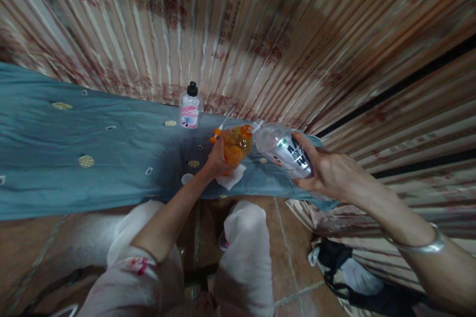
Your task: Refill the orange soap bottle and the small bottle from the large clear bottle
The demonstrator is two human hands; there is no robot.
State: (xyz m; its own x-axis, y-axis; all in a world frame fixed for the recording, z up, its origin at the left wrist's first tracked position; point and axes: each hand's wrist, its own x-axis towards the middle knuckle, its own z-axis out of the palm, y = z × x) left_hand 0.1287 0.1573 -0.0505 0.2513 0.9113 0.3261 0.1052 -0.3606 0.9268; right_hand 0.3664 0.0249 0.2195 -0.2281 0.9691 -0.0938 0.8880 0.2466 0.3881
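The left hand (217, 161) wraps its fingers around an orange-filled plastic cup (238, 144) above the blue cloth (92, 158), while the right hand (327, 171) grips a clear bottle (284, 151) (tilted, mouth touching the cup); a pink-labelled bottle (191, 107) stands behind.

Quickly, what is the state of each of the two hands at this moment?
Left hand: closed around the orange spray bottle.
Right hand: closed around the clear plastic bottle, tilted toward the orange one.
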